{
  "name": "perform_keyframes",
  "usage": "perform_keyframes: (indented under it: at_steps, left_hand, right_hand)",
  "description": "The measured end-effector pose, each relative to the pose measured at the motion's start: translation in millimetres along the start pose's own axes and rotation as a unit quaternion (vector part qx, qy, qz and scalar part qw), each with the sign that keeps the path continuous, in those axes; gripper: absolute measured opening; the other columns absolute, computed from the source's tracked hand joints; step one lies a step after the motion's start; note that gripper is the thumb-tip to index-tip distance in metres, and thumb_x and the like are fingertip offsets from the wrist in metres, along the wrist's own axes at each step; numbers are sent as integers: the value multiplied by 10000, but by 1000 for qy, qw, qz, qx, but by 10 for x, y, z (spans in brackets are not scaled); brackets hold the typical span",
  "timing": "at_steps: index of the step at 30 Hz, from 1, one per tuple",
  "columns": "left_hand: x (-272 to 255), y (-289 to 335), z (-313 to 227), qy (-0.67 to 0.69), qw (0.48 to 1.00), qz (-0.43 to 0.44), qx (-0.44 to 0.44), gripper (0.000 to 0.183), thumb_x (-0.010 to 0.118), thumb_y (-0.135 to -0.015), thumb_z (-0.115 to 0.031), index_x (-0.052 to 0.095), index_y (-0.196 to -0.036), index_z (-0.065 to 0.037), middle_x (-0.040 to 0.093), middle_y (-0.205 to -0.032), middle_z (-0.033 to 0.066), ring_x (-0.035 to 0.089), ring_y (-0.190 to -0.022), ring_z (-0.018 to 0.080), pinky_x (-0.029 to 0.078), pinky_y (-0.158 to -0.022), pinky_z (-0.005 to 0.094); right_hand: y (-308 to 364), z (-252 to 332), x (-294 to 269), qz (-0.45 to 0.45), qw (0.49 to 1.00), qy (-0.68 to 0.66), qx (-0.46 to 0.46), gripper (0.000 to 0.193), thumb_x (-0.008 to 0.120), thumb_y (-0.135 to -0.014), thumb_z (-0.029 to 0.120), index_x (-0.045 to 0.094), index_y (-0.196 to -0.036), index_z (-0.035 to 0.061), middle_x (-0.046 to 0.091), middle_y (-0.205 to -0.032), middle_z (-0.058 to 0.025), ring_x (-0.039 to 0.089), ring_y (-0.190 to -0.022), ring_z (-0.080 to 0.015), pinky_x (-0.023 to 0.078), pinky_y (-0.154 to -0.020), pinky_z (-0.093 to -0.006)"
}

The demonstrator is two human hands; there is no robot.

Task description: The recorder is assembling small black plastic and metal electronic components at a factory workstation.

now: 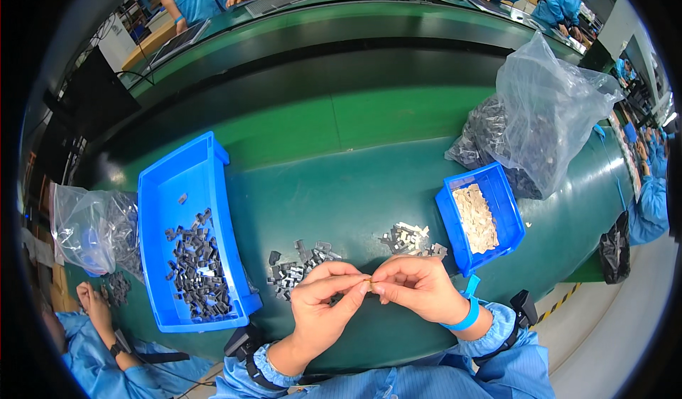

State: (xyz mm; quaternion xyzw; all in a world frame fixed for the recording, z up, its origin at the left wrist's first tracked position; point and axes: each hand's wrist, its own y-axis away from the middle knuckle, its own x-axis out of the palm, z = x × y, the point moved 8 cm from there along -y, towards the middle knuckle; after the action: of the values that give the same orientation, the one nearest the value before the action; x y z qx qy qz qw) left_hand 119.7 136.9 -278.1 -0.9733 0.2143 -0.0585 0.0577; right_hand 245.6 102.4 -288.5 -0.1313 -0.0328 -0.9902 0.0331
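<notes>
My left hand [325,307] and my right hand [420,289] meet over the near edge of the green table, fingertips pinched together. Between them shows a tiny tan piece [371,282], mostly covered by the fingers; its exact kind cannot be made out. Just beyond my left hand lies a loose pile of small dark grey plastic parts [288,277]. Past my right hand is a smaller heap of cream and dark pieces [408,238]. A blue strap [465,315] circles my right wrist.
At left stands a large blue tray [148,218] with many black parts, beside a clear bag [92,221]. A small blue bin [513,223] at right holds tan flat pieces; a big plastic bag [547,108] of dark parts stands behind it. A co-worker's hand [96,310] is at far left.
</notes>
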Motion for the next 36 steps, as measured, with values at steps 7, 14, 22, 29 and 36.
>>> perform_keyframes:
  at_steps: [7,14,22,29,36]
  left_hand:
    - [-57,14,-61,-42,997,-46,48,118,658,-746,18,661,-864,19,562,-887,97,518,-734,118,428,-597,203]
    - [14,31,-90,-72,994,-30,76,124,662,-747,1,674,-870,-9,541,-884,76,505,-745,117,417,-604,203]
    - [13,41,5,-24,999,-28,36,125,657,-750,6,671,-874,-2,533,-882,68,502,-759,118,421,-628,210]
    - [106,58,218,243,965,-20,-99,143,624,-767,29,665,-902,6,557,-902,73,497,-856,142,410,-755,244]
    - [-218,-23,50,178,980,-91,0,117,633,-746,40,650,-860,18,544,-901,85,497,-822,148,400,-736,253]
  right_hand:
    - [-10,-135,-17,13,997,-37,71,151,605,-825,50,612,-948,-37,633,-804,-62,581,-699,-99,472,-584,-196]
    - [18,-235,5,7,983,-165,76,181,604,-828,54,606,-980,-43,635,-840,-90,583,-692,-110,497,-633,-218]
    - [27,-191,0,-9,991,-123,55,175,594,-835,52,605,-980,-45,630,-825,-80,586,-682,-104,494,-623,-212]
    - [49,-75,-43,-32,998,-48,33,134,611,-809,37,612,-922,-34,624,-800,-65,578,-673,-92,478,-594,-205]
    - [299,1075,-461,-279,772,485,-302,105,614,-684,-49,602,-774,5,608,-736,-99,587,-623,-216,465,-563,-279]
